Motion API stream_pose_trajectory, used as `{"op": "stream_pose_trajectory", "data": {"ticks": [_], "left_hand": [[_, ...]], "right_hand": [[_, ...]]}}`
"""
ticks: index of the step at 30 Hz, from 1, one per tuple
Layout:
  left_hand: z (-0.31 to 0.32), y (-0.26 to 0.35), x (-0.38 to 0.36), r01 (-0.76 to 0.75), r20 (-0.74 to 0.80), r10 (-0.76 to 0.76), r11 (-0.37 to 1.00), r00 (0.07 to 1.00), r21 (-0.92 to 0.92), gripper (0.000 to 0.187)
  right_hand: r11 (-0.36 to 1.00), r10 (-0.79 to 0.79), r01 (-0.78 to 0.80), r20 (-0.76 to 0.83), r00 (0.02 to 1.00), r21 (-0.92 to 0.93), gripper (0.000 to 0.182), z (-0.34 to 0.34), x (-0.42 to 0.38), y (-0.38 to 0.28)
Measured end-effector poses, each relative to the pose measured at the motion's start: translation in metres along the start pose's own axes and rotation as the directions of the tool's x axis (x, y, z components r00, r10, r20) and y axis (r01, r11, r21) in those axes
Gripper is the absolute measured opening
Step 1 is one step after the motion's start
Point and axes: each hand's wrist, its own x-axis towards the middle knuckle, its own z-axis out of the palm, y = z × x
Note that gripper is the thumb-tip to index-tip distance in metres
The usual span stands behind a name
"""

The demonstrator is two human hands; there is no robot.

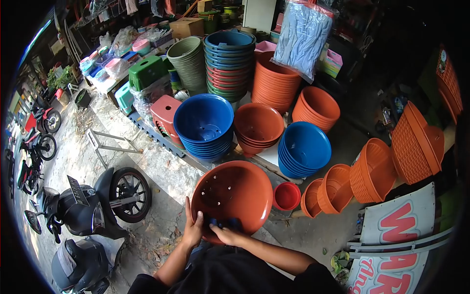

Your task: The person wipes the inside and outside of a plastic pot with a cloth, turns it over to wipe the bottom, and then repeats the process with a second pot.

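One large terracotta pot (247,193) right in front of the torso, tilted, inside facing the camera, four bright holes visible in its base. Left hand (194,229) grips the near left rim, thumb inside, fingers stretched along the outside. Right hand (227,235) at the near rim, fingers curled over one dark blue cloth (235,225), mostly hidden. Beyond: two blue pot stacks (203,117), three terracotta stacks (258,122), layers not countable. One small red pot (287,196) just beside, right. One near motorbike (78,210), left.
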Motion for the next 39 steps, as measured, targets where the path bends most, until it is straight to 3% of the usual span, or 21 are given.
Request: {"op": "stream_pose_trajectory", "data": {"ticks": [1,2,4,5,6,8,9,11,14,16,20,23,26,27,29,30,31,32,34,36,39], "left_hand": [[0.002,0.001,0.000,-0.062,-0.008,0.063,0.995,0.998,0.083,0.060],[0.000,-0.002,0.000,-0.064,-0.005,0.065,0.994,0.998,0.083,0.060],[-0.013,-0.021,-0.006,0.196,0.074,-0.209,0.969,0.975,0.152,0.060],[-0.019,-0.050,-0.003,0.127,0.060,-0.144,0.965,0.988,0.231,0.062],[-0.023,-0.057,-0.004,0.271,0.092,-0.290,0.946,0.953,0.178,0.060],[-0.009,-0.038,-0.012,0.107,0.063,-0.139,0.923,0.988,0.369,0.058],[-0.005,-0.021,-0.012,0.130,0.167,-0.184,0.948,0.969,0.290,0.061],[-0.012,-0.030,-0.013,0.136,0.187,-0.188,0.955,0.964,0.263,0.062],[-0.008,-0.015,-0.016,0.119,0.217,-0.158,0.976,0.963,0.180,0.075],[0.004,0.009,-0.021,-0.078,0.171,0.026,0.950,0.985,0.303,0.082],[0.008,0.014,-0.024,-0.056,0.122,0.041,0.991,0.992,0.123,0.087],[0.001,0.000,-0.018,-0.073,0.067,0.071,0.997,0.995,0.038,0.089],[-0.004,-0.007,-0.014,-0.112,-0.002,0.112,0.993,0.994,0.035,0.089],[-0.010,-0.020,-0.011,-0.082,-0.039,0.082,0.997,0.996,0.015,0.086],[-0.017,-0.035,-0.004,-0.041,-0.084,0.037,0.998,0.996,-0.039,0.081],[-0.017,-0.035,-0.002,-0.037,-0.075,0.034,0.999,0.997,-0.036,0.081],[-0.016,-0.033,0.000,-0.027,-0.088,0.022,0.998,0.996,-0.055,0.083],[-0.014,-0.032,0.002,-0.017,-0.099,0.010,0.997,0.995,-0.073,0.085],[-0.008,-0.036,0.003,-0.034,-0.089,0.027,0.996,0.996,-0.077,0.084],[0.002,-0.030,0.002,-0.053,-0.085,0.046,0.995,0.995,-0.084,0.082],[0.015,-0.010,-0.002,0.006,-0.105,-0.019,0.992,0.994,-0.129,0.079]], "right_hand": [[0.897,-0.059,0.056,-0.007,0.998,0.438,0.053,-0.002,0.004,-0.009],[0.897,-0.060,0.058,-0.011,0.998,0.438,0.053,-0.002,0.009,-0.015],[0.423,-0.111,0.032,0.017,0.994,0.906,0.042,-0.015,0.013,-0.042],[0.237,-0.142,-0.049,0.084,0.986,0.970,0.034,-0.032,0.005,-0.058],[0.152,-0.207,-0.008,0.040,0.978,0.988,0.037,-0.040,0.015,-0.060],[0.104,-0.312,-0.069,0.098,0.945,0.992,0.041,-0.071,0.019,-0.068],[0.096,-0.268,-0.030,0.054,0.962,0.995,0.043,-0.084,0.019,-0.076],[0.077,-0.274,0.000,0.022,0.961,0.997,0.050,-0.110,0.017,-0.079],[-0.020,-0.117,0.085,-0.087,0.989,0.996,0.059,-0.140,0.003,-0.081],[-0.151,0.020,0.215,-0.215,0.976,0.965,0.062,-0.151,0.000,-0.065],[-0.325,0.138,0.318,-0.287,0.948,0.891,0.067,-0.159,-0.018,-0.018],[-0.349,0.258,0.378,-0.300,0.919,0.858,0.068,-0.151,-0.048,0.005],[-0.017,0.398,0.641,-0.582,0.709,0.768,0.059,-0.134,-0.084,-0.010],[-0.017,0.398,0.641,-0.583,0.708,0.767,0.059,-0.127,-0.086,-0.005],[0.463,0.033,0.704,-0.804,0.594,0.539,0.057,-0.106,-0.095,0.014],[0.633,-0.134,0.647,-0.762,0.633,0.425,0.060,-0.098,-0.098,0.017],[0.775,-0.319,0.612,-0.739,0.593,0.156,0.061,-0.092,-0.096,0.016],[0.827,-0.487,0.544,-0.660,0.572,-0.139,0.061,-0.084,-0.092,0.007],[0.856,-0.490,0.284,-0.498,0.716,-0.433,0.067,-0.057,-0.096,-0.024],[0.818,-0.521,0.350,-0.333,0.786,-0.457,0.076,-0.018,-0.075,-0.016],[0.791,-0.539,0.313,-0.358,0.762,-0.526,0.073,0.008,-0.067,-0.026]]}}
